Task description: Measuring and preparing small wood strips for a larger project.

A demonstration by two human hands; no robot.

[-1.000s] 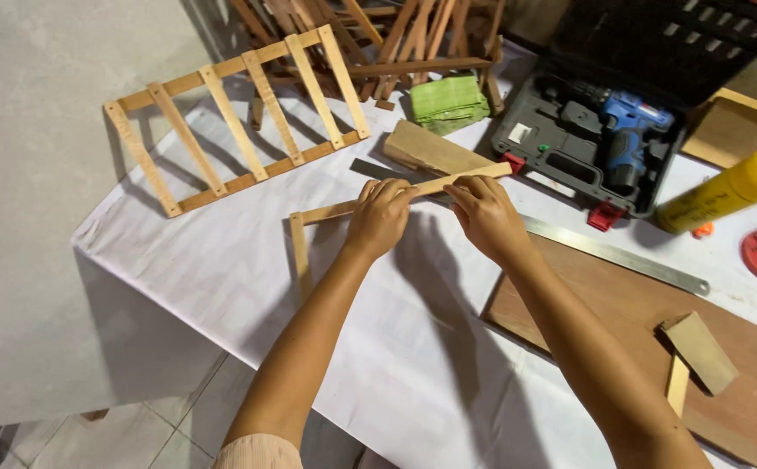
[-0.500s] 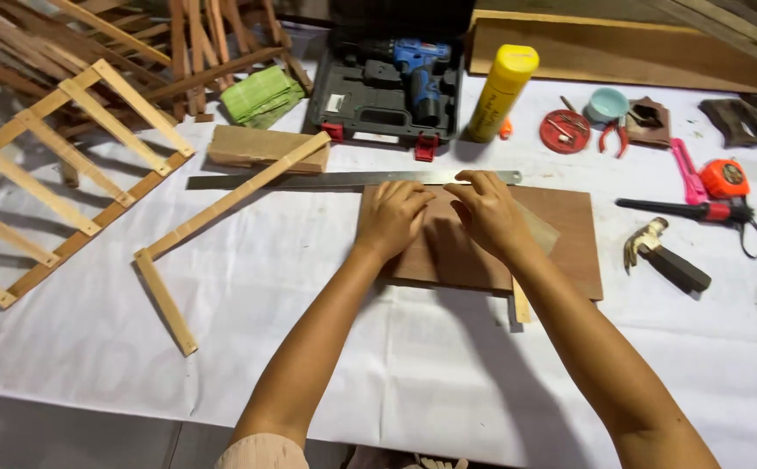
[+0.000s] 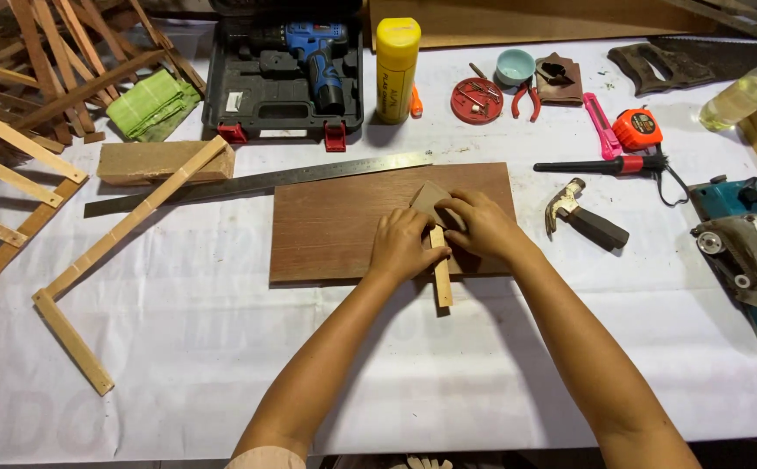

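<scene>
A brown rectangular board (image 3: 335,221) lies flat on the white-covered table. On its right part rests a short wooden stick (image 3: 441,276) with a small flat wooden piece (image 3: 428,198) at its far end. My left hand (image 3: 403,246) lies over the stick from the left and my right hand (image 3: 480,226) covers it from the right, fingers curled on the stick and the flat piece. An L-shaped frame of two wooden strips (image 3: 109,252) lies alone at the left.
A steel ruler (image 3: 257,182) lies behind the board. A wood block (image 3: 148,161), a drill case (image 3: 283,74), a yellow can (image 3: 397,56), a hammer (image 3: 587,217), a tape measure (image 3: 636,128), pliers (image 3: 526,95) and a power saw (image 3: 743,247) lie around. A slatted rack (image 3: 14,174) sits far left.
My hands left the L-shaped strip frame, which stays at the left, and came over to the brown board. They now rest on the stick and flat piece there.
</scene>
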